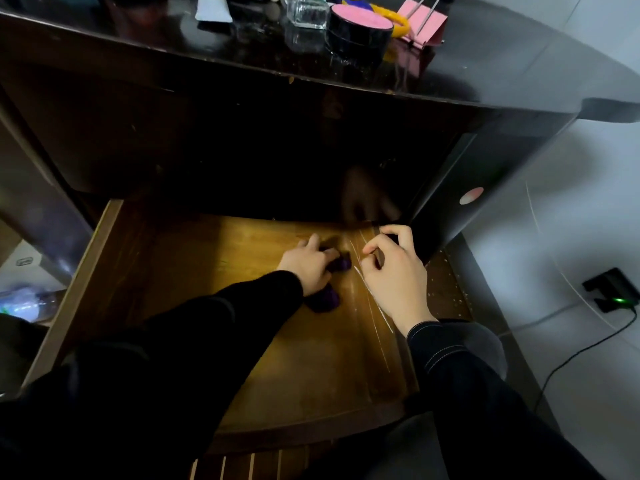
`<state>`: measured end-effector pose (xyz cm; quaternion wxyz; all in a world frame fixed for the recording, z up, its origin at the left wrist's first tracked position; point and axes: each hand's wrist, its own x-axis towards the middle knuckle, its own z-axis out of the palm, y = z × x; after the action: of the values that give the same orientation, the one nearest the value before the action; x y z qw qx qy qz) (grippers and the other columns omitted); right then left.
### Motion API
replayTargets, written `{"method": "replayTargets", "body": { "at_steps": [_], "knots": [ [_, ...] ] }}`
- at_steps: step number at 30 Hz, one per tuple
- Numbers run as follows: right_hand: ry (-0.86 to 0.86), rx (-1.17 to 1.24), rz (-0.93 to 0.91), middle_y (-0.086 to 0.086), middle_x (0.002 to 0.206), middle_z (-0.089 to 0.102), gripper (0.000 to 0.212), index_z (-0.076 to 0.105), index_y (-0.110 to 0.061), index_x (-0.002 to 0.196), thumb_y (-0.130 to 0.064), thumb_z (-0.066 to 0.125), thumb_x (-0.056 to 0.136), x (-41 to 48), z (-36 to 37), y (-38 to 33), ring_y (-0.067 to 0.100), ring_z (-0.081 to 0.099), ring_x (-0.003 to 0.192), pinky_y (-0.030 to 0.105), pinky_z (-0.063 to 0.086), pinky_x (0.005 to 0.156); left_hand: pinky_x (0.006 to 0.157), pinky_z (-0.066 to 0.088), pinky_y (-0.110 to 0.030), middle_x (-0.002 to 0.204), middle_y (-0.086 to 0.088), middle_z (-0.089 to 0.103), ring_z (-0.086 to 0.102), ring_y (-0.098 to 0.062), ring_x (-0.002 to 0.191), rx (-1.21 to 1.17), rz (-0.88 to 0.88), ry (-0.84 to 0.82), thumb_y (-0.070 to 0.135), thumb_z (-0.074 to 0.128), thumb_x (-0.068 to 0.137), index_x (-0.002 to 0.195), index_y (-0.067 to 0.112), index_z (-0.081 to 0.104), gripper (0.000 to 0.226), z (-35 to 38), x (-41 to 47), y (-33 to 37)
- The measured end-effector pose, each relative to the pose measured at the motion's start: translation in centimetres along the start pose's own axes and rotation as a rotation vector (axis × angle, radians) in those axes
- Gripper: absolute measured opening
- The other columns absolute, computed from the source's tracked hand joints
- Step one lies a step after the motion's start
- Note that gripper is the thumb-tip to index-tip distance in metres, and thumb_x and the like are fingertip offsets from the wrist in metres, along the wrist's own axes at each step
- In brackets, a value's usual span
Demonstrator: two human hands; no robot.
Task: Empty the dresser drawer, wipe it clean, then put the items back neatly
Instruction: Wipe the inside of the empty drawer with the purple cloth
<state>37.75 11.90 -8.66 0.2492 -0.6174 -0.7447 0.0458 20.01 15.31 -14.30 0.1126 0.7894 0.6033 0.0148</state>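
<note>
In the open drawer (173,271) | left hand (306,268) fingers clamped on purple cloth (325,301) | right hand (398,278) fingers pinching clear liner (358,239)

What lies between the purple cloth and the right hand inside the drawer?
In the head view, only bare drawer floor crossed by shiny streaks, possibly a clear liner's edge.

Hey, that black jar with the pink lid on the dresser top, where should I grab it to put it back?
Grip the black jar round its side wall, coming from the near front edge. It stands upright and round, and the glass bottle and yellow ring crowd its far sides.
</note>
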Motion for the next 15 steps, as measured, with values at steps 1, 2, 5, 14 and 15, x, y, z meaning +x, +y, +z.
{"method": "replayTargets", "body": {
  "at_steps": [1,2,5,14,15],
  "knots": [
    [-0.002,-0.001,0.001,-0.013,0.13,0.041,0.004,0.061,-0.029,0.088,-0.026,0.063,0.088,0.0,0.0,0.0,0.005,0.053,0.066,0.015,0.031,0.054,0.088,0.052,-0.043,0.131,-0.011,0.038,0.048,-0.035,0.119,0.002,-0.005,-0.003,0.036,0.053,0.093,0.144,0.034,0.043,0.052,0.1,-0.1,0.4],
    [-0.003,-0.002,0.004,-0.013,0.13,0.041,0.004,0.061,-0.029,0.089,-0.025,0.063,0.088,0.0,-0.1,-0.1,0.006,0.053,0.066,0.016,0.031,0.054,0.087,0.053,-0.043,0.132,-0.011,0.037,0.048,-0.035,0.118,0.019,0.034,-0.018,0.036,0.053,0.092,0.143,0.033,0.043,0.052,0.3,-0.8,0.8],
    [-0.004,-0.001,0.008,-0.012,0.129,0.042,0.005,0.061,-0.027,0.089,-0.023,0.064,0.087,-0.1,-0.2,-0.4,0.01,0.054,0.068,0.023,0.035,0.057,0.075,0.051,-0.037,0.136,-0.013,0.035,0.055,-0.036,0.107,0.081,0.333,-0.106,0.037,0.055,0.092,0.141,0.032,0.043,0.051,1.3,-5.5,1.6],
    [0.008,0.004,-0.006,-0.012,0.128,0.042,0.008,0.059,-0.03,0.087,-0.024,0.065,0.086,0.0,0.1,0.1,0.004,0.051,0.064,0.016,0.032,0.053,0.074,0.05,-0.039,0.133,-0.012,0.038,0.049,-0.035,0.111,0.104,0.402,-0.041,0.035,0.053,0.094,0.142,0.034,0.044,0.049,1.6,-5.4,2.0],
    [0.011,-0.001,-0.01,-0.012,0.128,0.041,0.008,0.059,-0.03,0.087,-0.025,0.065,0.086,0.0,0.1,0.2,0.005,0.052,0.064,0.018,0.032,0.053,0.076,0.051,-0.039,0.131,-0.01,0.039,0.048,-0.034,0.111,0.1,0.322,-0.011,0.035,0.052,0.094,0.141,0.034,0.045,0.047,1.5,-3.8,1.7]
  ]
}}
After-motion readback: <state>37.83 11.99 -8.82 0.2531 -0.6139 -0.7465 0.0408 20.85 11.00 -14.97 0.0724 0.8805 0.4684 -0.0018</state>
